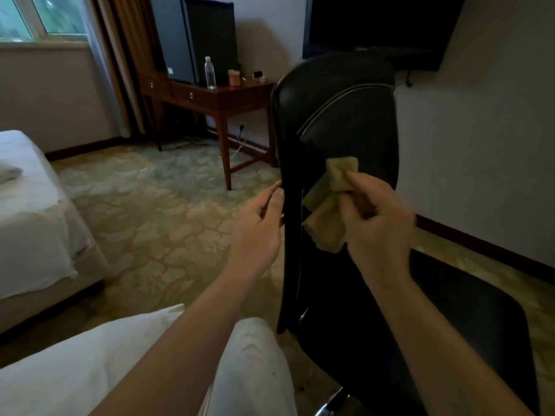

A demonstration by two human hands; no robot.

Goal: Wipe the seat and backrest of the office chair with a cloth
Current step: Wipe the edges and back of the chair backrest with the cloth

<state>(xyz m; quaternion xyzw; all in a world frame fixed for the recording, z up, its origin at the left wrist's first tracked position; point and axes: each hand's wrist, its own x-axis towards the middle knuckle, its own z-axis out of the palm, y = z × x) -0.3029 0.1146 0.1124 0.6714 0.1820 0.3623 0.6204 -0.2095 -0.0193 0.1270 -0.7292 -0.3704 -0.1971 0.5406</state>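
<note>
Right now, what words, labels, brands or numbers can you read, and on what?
No text is legible.
Water bottle: any label is too blurred.
Mini fridge: pale sticker, too small.
Orange box: any print is too blurred.
Cloth, backrest: no print shows.

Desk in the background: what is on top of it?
A dark fridge-like box, a clear water bottle, an orange container and a small dark item. The chair backrest covers the right end of the desk.
</note>
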